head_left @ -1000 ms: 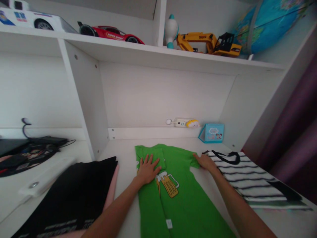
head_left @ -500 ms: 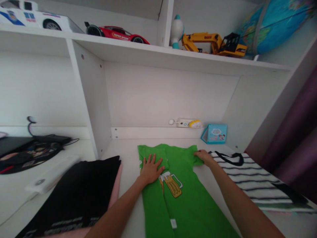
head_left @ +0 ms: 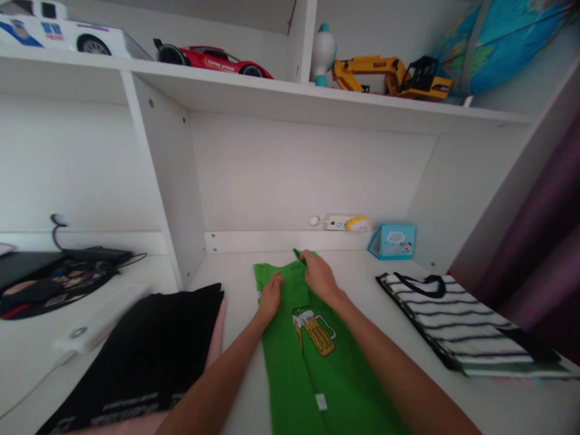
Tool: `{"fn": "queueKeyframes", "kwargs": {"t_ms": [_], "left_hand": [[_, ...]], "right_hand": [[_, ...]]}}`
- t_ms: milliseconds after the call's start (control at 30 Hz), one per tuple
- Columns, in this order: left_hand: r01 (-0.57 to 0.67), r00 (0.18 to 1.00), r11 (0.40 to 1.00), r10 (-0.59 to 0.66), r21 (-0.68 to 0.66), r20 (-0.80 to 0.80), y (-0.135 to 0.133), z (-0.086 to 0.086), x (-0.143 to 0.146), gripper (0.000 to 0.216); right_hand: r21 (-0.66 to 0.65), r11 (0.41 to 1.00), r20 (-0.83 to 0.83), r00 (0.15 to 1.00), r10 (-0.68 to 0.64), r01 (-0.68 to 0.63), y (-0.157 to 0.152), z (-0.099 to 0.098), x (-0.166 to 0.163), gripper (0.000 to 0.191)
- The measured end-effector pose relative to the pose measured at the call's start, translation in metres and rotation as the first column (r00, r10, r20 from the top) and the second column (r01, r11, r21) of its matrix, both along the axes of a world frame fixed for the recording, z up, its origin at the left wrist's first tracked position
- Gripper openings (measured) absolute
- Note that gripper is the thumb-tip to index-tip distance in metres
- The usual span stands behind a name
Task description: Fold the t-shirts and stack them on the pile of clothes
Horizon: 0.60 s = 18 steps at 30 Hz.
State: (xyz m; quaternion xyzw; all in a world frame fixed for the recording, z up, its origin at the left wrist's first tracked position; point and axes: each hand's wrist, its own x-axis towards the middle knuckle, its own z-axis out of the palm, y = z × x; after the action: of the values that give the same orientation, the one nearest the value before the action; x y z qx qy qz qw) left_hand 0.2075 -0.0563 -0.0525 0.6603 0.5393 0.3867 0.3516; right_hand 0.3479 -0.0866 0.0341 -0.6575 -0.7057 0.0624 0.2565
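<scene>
Head view: both hands on green cotton T-shirt with beer-mug print [head_left: 312,362], flat on white desk [head_left: 357,272].
Left hand [head_left: 270,296] pressing palm-down, fingers open; right hand [head_left: 319,277] pinching folded sleeve near collar.

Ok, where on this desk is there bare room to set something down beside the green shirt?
Bare white desk lies between the green T-shirt and the folded striped shirt, running back to the blue box. A narrower strip separates the green T-shirt from the black garment. The left compartment is crowded with cables.
</scene>
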Motion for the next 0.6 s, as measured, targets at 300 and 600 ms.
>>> {"fn": "queueKeyframes", "kwargs": {"t_ms": [300,600], "left_hand": [[-0.001,1.0,0.998,0.0,0.069,0.008,0.003,-0.004,-0.005,0.048],[0.05,0.988,0.996,-0.039,0.071,-0.147,0.012,0.004,0.003,0.031]], "right_hand": [[-0.124,0.971,-0.015,0.978,0.206,-0.206,-0.083,-0.005,0.058,0.036],[-0.467,0.877,-0.145,0.988,0.052,-0.114,-0.191,-0.043,0.128,0.016]]}}
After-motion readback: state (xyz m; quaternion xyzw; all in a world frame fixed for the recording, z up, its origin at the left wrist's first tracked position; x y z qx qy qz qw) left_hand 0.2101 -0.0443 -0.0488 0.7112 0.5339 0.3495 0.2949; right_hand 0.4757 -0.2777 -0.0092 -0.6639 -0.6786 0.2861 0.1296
